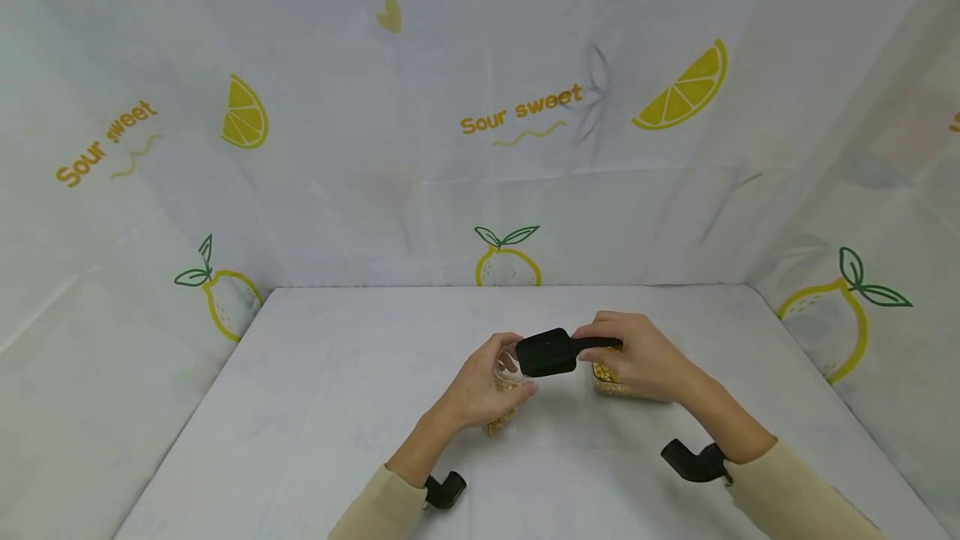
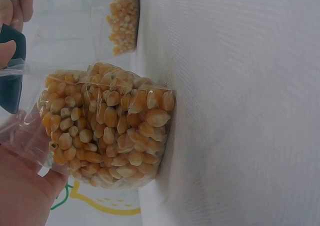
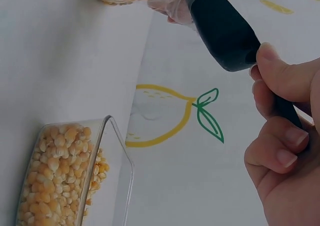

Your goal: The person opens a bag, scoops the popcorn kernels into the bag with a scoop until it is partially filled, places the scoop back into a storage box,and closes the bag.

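Right hand (image 1: 645, 357) grips the handle of a black scoop (image 1: 551, 351); seen from the head, its long axis runs left-right, bowl toward the left hand (image 1: 487, 386), which grips a clear bag of corn kernels (image 1: 504, 394) on the tabletop (image 1: 315, 407). Left wrist view: the kernel-filled bag (image 2: 107, 126) stands upright on the tabletop. Right wrist view: the scoop (image 3: 225, 31) reaches into the bag's mouth, above a clear container of kernels (image 3: 60, 176).

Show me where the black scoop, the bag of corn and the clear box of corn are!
black scoop (image 1: 546, 353), head view, on its bowl.
bag of corn (image 2: 107, 131), left wrist view, on the kernels in its middle.
clear box of corn (image 3: 55, 181), right wrist view, on the kernels inside.
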`<state>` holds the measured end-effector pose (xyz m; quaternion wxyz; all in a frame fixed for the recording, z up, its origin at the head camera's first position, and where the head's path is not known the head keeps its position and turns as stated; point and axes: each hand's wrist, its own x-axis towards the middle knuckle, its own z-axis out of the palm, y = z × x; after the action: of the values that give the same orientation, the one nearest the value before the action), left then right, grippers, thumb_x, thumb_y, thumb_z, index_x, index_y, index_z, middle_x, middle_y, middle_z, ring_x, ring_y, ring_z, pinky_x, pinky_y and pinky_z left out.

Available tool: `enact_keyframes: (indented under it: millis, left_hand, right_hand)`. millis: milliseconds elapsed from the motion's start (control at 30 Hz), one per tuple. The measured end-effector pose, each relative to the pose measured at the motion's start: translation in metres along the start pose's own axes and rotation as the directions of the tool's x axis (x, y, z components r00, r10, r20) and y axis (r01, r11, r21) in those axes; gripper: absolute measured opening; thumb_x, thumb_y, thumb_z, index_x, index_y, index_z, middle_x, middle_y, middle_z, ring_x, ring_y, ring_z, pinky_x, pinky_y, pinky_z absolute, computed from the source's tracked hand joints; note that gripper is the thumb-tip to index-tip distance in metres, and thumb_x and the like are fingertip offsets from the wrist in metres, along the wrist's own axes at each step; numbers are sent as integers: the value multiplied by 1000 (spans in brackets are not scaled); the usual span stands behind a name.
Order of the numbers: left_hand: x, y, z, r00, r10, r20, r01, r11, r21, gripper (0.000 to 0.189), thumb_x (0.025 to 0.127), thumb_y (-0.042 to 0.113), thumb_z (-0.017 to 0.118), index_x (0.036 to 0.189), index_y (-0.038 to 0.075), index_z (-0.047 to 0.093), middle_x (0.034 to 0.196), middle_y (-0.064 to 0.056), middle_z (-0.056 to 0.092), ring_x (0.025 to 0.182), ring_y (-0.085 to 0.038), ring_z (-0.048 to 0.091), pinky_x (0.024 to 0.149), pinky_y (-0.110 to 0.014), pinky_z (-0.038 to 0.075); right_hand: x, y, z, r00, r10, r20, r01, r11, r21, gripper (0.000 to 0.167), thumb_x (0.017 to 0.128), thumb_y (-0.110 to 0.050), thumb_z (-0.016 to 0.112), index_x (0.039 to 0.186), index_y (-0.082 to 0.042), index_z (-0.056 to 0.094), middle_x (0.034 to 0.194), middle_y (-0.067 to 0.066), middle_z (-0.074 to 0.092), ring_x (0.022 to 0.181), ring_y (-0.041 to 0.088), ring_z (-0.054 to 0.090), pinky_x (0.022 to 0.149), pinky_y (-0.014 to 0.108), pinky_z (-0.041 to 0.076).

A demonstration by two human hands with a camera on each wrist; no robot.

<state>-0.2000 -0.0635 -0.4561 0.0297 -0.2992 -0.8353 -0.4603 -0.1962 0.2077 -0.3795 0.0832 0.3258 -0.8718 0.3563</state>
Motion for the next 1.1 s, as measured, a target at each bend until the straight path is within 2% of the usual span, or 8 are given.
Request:
enact_keyframes:
  millis: [333, 533, 833, 1100]
  left_hand:
    - [0, -3, 1, 1000, 13, 1, -13, 1000, 10, 65, 90, 30, 76, 142, 4, 47, 115, -6, 63, 99, -15, 60, 87, -32, 51]
    - [0, -2, 1, 1000, 4, 0, -4, 1000, 16, 63, 90, 31, 76, 141, 9, 48, 115, -4, 63, 100, -13, 60, 89, -32, 51]
    - [0, -1, 1, 1000, 14, 2, -14, 1000, 28, 63, 90, 32, 75, 142, 9, 47, 116, -11, 63, 99, -14, 60, 88, -32, 51]
    - [0, -2, -1, 1000, 10, 5, -10, 999, 30, 62, 90, 30, 76, 141, 8, 47, 116, -13, 63, 99, -15, 60, 88, -32, 51]
  right_hand:
    - [-10, 8, -7, 999, 4, -37, -4, 1000, -3, 24, 83, -1, 81, 106, -5, 77, 81, -13, 60, 66, 5, 48, 59, 24, 45]
    - [-18, 14, -11, 998, 49, -34, -49, 999, -1, 22, 86, -5, 79, 108, -3, 76, 79, -9, 59, 65, 8, 47, 56, 25, 42]
    - [-31, 22, -17, 995, 98, -24, -96, 994, 45, 20, 90, -8, 76, 110, -4, 75, 81, -9, 58, 66, 6, 48, 55, 25, 43]
    - [-41, 27, -24, 983, 182, -5, -182, 982, 39, 23, 92, -9, 74, 114, -2, 73, 88, -2, 62, 68, 8, 49, 56, 26, 44]
